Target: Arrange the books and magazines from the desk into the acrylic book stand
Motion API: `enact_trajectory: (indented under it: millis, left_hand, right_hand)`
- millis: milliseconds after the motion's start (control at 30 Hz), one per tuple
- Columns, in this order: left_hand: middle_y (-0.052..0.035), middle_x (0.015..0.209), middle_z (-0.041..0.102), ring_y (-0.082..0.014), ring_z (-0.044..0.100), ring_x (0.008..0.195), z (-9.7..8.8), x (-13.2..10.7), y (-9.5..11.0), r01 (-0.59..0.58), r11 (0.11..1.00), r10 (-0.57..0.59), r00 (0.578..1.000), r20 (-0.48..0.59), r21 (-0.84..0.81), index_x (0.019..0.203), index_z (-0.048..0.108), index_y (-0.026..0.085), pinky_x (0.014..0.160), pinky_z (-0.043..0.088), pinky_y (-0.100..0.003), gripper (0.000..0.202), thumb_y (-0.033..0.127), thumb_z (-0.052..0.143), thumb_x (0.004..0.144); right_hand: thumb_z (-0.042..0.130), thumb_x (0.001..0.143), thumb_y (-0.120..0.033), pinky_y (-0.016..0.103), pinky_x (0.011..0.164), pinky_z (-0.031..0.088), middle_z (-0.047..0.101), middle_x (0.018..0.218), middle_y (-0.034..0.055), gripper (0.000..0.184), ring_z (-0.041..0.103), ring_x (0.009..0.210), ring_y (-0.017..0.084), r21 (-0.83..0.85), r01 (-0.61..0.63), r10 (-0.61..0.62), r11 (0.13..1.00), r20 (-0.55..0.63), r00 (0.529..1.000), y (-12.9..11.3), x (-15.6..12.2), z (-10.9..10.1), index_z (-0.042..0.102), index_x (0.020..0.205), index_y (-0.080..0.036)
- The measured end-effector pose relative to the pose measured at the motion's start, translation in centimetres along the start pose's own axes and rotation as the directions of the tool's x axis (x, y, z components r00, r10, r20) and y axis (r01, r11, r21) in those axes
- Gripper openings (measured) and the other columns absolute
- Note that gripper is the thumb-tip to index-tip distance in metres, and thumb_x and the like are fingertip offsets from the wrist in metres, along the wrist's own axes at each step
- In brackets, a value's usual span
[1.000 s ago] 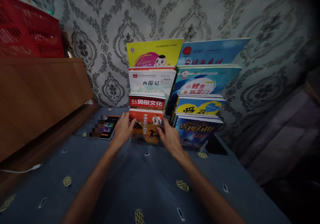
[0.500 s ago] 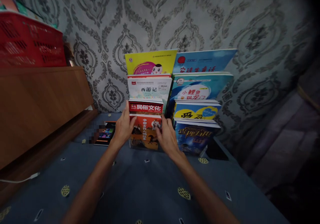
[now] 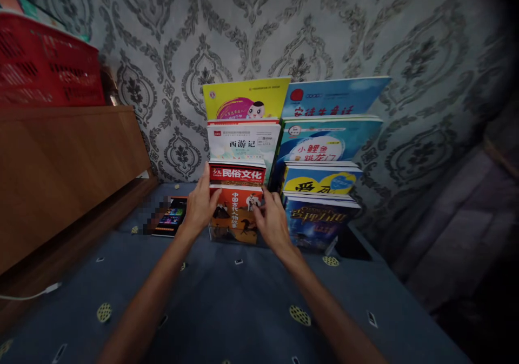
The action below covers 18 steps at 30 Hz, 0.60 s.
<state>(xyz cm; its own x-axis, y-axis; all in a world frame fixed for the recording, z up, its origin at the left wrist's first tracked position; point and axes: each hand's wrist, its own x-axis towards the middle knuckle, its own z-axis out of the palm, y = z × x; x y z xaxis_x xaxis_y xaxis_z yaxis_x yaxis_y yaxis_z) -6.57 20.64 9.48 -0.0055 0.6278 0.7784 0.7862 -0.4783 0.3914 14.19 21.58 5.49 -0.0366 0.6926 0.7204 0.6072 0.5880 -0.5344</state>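
An orange book (image 3: 239,218) with figures and a horse on its cover stands upright at the front of the left row. My left hand (image 3: 199,204) grips its left edge, thumb on the cover and fingers reaching back along the side. At the opposite edge, my right hand (image 3: 272,218) holds it with bent fingers. Right behind it stands a red book (image 3: 243,174), then a white book (image 3: 243,145) and a yellow-green book (image 3: 247,96). The right row has a dark blue book (image 3: 314,223), a yellow and blue book (image 3: 320,180), a teal book (image 3: 357,137) and a taller blue book (image 3: 340,93).
Patterned blue cloth (image 3: 227,310) covers the surface. A dark booklet (image 3: 172,218) lies left of the rows, and a black flat object (image 3: 352,245) lies right. At left are a wooden headboard-like panel (image 3: 73,169), a red basket (image 3: 48,61) and a white cable (image 3: 32,296).
The view has shifted very slightly. Both hands stay at the orange book's edges, and the books keep their places.
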Motion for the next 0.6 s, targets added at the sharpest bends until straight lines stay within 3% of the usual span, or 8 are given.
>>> enact_trajectory:
  millis: [200,367,600]
  left_hand:
    - [-0.0126,0.161,0.040,-0.0317,0.056,0.135,-0.7,0.3,0.7,-0.002,0.999,0.001,0.999,0.033,0.047,0.164,0.006,0.026,0.104,0.053,-0.046,0.084,0.025,0.054,0.095]
    - [-0.0150,0.153,0.051,-0.0326,0.066,0.119,-1.3,0.9,0.3,-0.017,0.998,0.011,0.996,0.091,0.066,0.163,0.014,0.026,0.097,0.056,-0.048,0.080,0.028,0.056,0.095]
    - [-0.0136,0.142,0.061,-0.0278,0.072,0.101,-1.0,1.1,-0.4,-0.011,0.999,0.006,0.996,0.086,0.053,0.162,0.018,0.027,0.094,0.056,-0.046,0.079,0.031,0.059,0.094]
  right_hand:
    - [0.050,0.089,-0.021,0.043,0.082,0.058,0.057,0.109,0.0109,0.062,0.066,0.088,0.027,-0.025,0.003,-0.002,1.000,0.020,1.000,0.0,0.0,-0.1,0.045,0.151,-0.021]
    - [0.051,0.089,-0.021,0.044,0.079,0.058,0.058,0.110,0.0123,0.061,0.066,0.089,0.027,-0.010,-0.014,0.014,1.000,0.019,1.000,-0.1,0.1,-0.2,0.046,0.150,-0.020]
    - [0.052,0.089,-0.022,0.046,0.079,0.058,0.058,0.113,0.0138,0.063,0.065,0.090,0.028,0.014,-0.039,0.039,0.999,0.033,0.999,0.1,0.2,-0.1,0.046,0.151,-0.021]
